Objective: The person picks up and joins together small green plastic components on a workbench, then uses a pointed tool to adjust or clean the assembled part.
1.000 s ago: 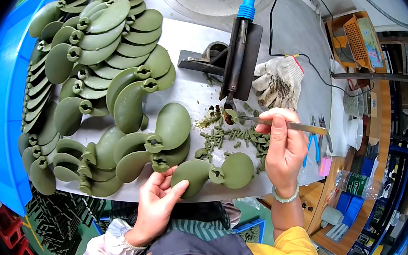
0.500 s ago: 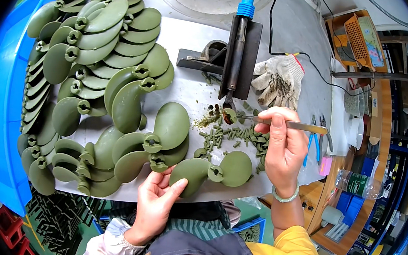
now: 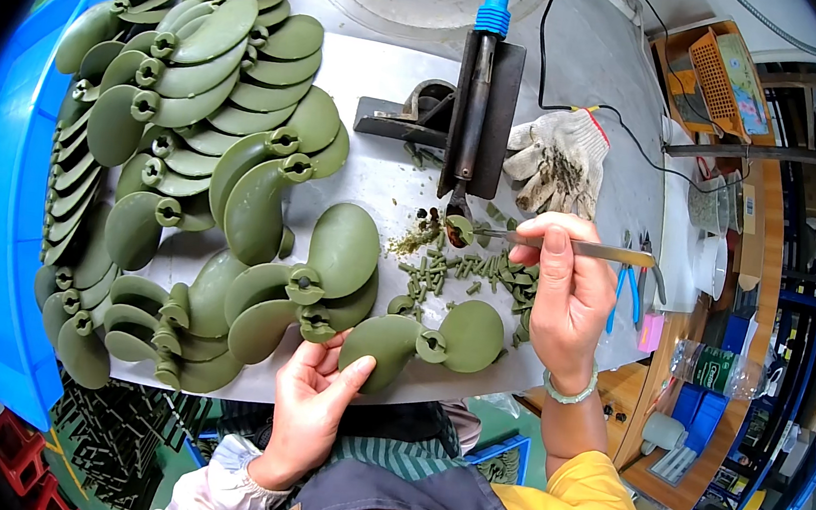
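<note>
My left hand (image 3: 304, 413) pinches the left blade of a dark green two-bladed propeller (image 3: 472, 337) near the table's front edge. In my right hand (image 3: 567, 314) is a pair of metal tweezers (image 3: 614, 254), held level with the tips pointing left. At those tips is a small round green piece (image 3: 458, 229), right against the tip of a soldering iron (image 3: 493, 13) with a blue handle. The iron rests in a dark metal holder (image 3: 501, 115). Around the tweezer tips lie many short green plastic stubs (image 3: 425, 279) and crumbs.
Overlapping green propellers (image 3: 204, 101) cover the table's left side, beside a blue bin (image 3: 25, 211). A stained work glove (image 3: 564, 162) lies right of the iron, near its black cord (image 3: 543, 59). Blue-handled pliers (image 3: 636, 296) and a pink block (image 3: 652, 331) lie at the right edge.
</note>
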`<action>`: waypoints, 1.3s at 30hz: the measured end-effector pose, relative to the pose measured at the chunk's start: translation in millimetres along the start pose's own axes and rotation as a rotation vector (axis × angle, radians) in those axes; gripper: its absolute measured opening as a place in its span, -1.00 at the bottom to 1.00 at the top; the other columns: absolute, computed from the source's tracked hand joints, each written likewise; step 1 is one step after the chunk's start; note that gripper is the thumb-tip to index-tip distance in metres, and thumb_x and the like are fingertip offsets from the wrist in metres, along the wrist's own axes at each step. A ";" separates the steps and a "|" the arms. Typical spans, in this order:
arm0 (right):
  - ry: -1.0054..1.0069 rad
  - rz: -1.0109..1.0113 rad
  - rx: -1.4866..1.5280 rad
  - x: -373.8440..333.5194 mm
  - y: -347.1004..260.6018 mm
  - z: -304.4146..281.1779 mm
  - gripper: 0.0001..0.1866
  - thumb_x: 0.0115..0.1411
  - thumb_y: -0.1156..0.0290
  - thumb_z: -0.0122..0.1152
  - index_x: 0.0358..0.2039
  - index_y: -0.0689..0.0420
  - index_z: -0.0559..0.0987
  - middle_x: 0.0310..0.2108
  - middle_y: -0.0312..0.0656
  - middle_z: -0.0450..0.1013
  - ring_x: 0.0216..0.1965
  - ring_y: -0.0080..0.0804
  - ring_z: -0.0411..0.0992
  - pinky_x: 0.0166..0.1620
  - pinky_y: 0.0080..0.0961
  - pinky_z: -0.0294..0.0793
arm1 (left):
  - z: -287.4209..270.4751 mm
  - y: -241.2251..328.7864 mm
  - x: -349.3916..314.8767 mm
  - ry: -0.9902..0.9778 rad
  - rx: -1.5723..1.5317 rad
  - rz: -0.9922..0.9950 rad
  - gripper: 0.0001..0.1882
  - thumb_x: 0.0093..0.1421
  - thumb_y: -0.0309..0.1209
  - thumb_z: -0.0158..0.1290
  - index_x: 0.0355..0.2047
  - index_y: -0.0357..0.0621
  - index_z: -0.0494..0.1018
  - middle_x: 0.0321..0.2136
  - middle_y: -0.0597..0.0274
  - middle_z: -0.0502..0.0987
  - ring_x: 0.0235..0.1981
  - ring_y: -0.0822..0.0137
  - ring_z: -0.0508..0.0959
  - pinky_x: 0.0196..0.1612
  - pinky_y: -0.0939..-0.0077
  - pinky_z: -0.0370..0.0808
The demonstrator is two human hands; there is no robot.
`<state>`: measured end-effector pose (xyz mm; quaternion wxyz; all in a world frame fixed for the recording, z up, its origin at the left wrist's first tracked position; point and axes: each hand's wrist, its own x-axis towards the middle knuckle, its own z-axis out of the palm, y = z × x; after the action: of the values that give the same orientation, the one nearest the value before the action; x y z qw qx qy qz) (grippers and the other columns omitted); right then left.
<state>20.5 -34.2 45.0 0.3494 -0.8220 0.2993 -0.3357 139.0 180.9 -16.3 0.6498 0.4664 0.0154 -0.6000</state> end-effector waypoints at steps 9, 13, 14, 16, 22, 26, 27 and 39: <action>-0.040 0.066 0.159 -8.3 -14.2 -11.9 -0.76 0.46 0.44 0.03 -0.31 0.32 0.57 -0.35 -0.14 0.53 -0.48 -0.51 0.47 -0.40 -0.59 0.43 | -0.1 -2.9 0.3 0.015 -0.001 0.021 -0.56 0.34 -0.61 0.10 0.20 -0.44 0.30 0.10 -0.04 0.52 0.10 0.28 0.54 0.20 0.42 0.48; -0.131 0.052 0.192 -17.1 -24.2 -21.2 -0.73 0.43 0.42 0.07 -0.38 0.30 0.58 -0.45 -0.17 0.52 -0.55 -0.49 0.43 -0.47 -0.58 0.37 | 0.0 -3.4 -0.1 0.021 0.018 0.030 -0.56 0.34 -0.62 0.10 0.19 -0.45 0.30 0.08 -0.05 0.53 0.09 0.29 0.55 0.18 0.43 0.49; -0.162 0.056 0.192 -19.1 -27.2 -22.9 -0.74 0.42 0.43 0.08 -0.38 0.30 0.58 -0.46 -0.17 0.52 -0.56 -0.49 0.43 -0.47 -0.58 0.37 | 0.5 -3.0 -0.1 0.024 0.027 0.032 -0.57 0.34 -0.62 0.10 0.19 -0.45 0.30 0.08 -0.05 0.53 0.09 0.29 0.55 0.18 0.44 0.49; -0.196 0.033 0.181 -21.1 -27.7 -24.2 -0.79 0.39 0.46 0.11 -0.37 0.27 0.59 -0.51 -0.21 0.52 -0.57 -0.47 0.42 -0.46 -0.53 0.36 | 1.1 -2.5 -0.1 0.023 0.029 0.029 -0.57 0.34 -0.62 0.10 0.18 -0.46 0.30 0.07 -0.05 0.53 0.08 0.29 0.56 0.17 0.45 0.49; -0.241 0.001 0.109 -26.1 -26.9 -23.5 -0.88 0.33 0.52 0.17 -0.37 0.23 0.59 -0.55 -0.24 0.50 -0.58 -0.38 0.37 -0.45 -0.45 0.33 | 2.4 -2.2 -0.4 0.031 0.036 0.032 -0.58 0.34 -0.62 0.10 0.17 -0.48 0.30 0.06 -0.07 0.54 0.07 0.29 0.56 0.17 0.46 0.49; -0.263 -0.010 0.099 -25.6 -27.4 -22.8 -0.88 0.33 0.52 0.17 -0.37 0.23 0.58 -0.55 -0.23 0.49 -0.58 -0.36 0.36 -0.45 -0.44 0.33 | 2.1 -2.5 -0.6 0.041 0.042 0.027 -0.57 0.34 -0.62 0.10 0.17 -0.48 0.30 0.06 -0.06 0.54 0.07 0.30 0.56 0.17 0.46 0.49; -0.263 -0.010 0.098 -25.4 -26.8 -22.3 -0.88 0.33 0.52 0.17 -0.37 0.23 0.58 -0.55 -0.23 0.49 -0.58 -0.36 0.36 -0.45 -0.44 0.33 | 2.0 -2.6 -0.6 0.041 0.041 0.027 -0.57 0.34 -0.62 0.10 0.17 -0.48 0.30 0.06 -0.06 0.54 0.07 0.30 0.56 0.17 0.46 0.49; -0.328 -0.008 0.045 -22.1 -31.5 -26.6 -0.95 0.27 0.54 0.25 -0.33 0.23 0.60 -0.49 -0.18 0.52 -0.55 -0.29 0.38 -0.44 -0.41 0.36 | 1.1 -2.4 -1.2 0.032 0.047 0.022 -0.58 0.33 -0.61 0.11 0.16 -0.47 0.30 0.06 -0.04 0.54 0.06 0.30 0.56 0.16 0.47 0.49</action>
<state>-4.8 -9.8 76.0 0.4107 -0.8588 0.2272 -0.2050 136.2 181.5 -16.4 0.6450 0.4914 0.0065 -0.5852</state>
